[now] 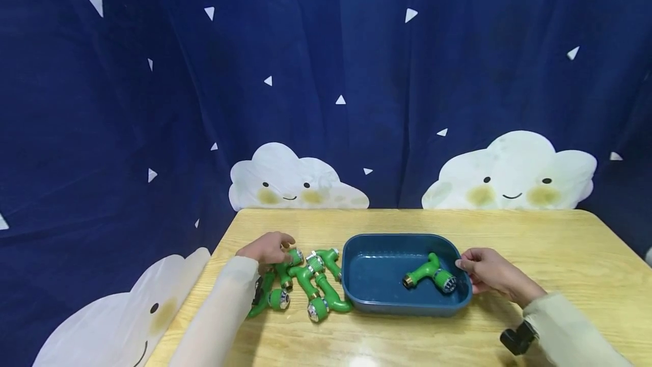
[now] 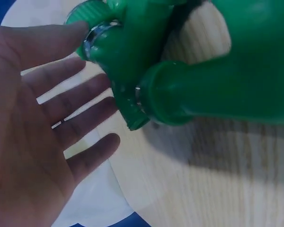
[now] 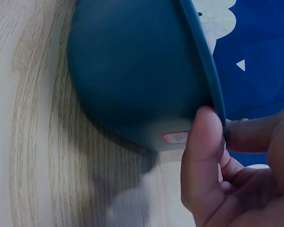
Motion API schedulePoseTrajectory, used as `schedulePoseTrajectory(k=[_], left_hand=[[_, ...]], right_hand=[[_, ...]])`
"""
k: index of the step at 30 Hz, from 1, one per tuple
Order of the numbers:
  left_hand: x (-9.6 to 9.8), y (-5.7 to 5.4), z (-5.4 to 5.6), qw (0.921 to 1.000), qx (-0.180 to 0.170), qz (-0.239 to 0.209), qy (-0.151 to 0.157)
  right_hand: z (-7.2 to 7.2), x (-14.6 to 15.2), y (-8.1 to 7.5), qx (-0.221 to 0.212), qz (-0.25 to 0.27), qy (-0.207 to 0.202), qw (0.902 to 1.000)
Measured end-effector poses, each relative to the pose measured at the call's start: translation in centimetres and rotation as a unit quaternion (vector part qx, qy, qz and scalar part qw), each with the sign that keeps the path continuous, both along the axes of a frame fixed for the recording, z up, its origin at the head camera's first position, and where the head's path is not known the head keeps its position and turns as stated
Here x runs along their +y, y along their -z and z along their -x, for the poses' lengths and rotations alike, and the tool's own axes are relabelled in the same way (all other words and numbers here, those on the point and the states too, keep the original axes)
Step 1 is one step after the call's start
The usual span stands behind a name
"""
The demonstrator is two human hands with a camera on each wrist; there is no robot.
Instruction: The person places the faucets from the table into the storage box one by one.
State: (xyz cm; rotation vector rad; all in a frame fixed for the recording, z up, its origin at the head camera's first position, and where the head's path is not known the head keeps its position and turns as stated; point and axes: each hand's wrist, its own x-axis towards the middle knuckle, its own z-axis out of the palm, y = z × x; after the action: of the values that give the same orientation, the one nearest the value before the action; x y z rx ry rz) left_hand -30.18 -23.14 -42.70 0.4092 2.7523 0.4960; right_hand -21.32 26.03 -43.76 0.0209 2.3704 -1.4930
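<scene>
My left hand (image 1: 266, 248) reaches over the left end of a group of green tap-shaped fittings (image 1: 305, 279). Its fingers are spread and fairly straight in the left wrist view, with the thumb against the ribbed end of one green fitting (image 2: 132, 52). At the right end of a dark blue rectangular bin (image 1: 377, 279), my right hand (image 1: 489, 272) pinches the rim between thumb and fingers. One green fitting (image 1: 428, 271), with a brass-coloured end and a ribbed, chrome-faced head, lies inside the bin's right half.
The loose fittings lie close together, some touching, just left of the bin on a light wooden table (image 1: 397, 338). A small label (image 3: 175, 137) is stuck on the bin's outer wall. Behind the table hangs a dark blue curtain (image 1: 305, 44) with white clouds.
</scene>
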Motion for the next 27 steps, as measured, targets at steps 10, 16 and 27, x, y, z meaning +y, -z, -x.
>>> schedulePoseTrajectory(k=[10, 16, 27], left_hand=[[0.4, 0.8, 0.5, 0.9998, 0.021, 0.001, 0.006], [0.0, 1.4, 0.5, 0.9994, 0.034, 0.002, -0.01], [-0.3, 1.8, 1.1, 0.9972, 0.068, -0.005, -0.033]], right_hand=[[-0.2, 0.3, -0.2, 0.0, -0.002, 0.007, 1.0], [-0.3, 0.1, 0.1, -0.01, 0.006, 0.012, 0.9999], [-0.2, 0.0, 0.1, 0.016, -0.004, 0.002, 0.9999]])
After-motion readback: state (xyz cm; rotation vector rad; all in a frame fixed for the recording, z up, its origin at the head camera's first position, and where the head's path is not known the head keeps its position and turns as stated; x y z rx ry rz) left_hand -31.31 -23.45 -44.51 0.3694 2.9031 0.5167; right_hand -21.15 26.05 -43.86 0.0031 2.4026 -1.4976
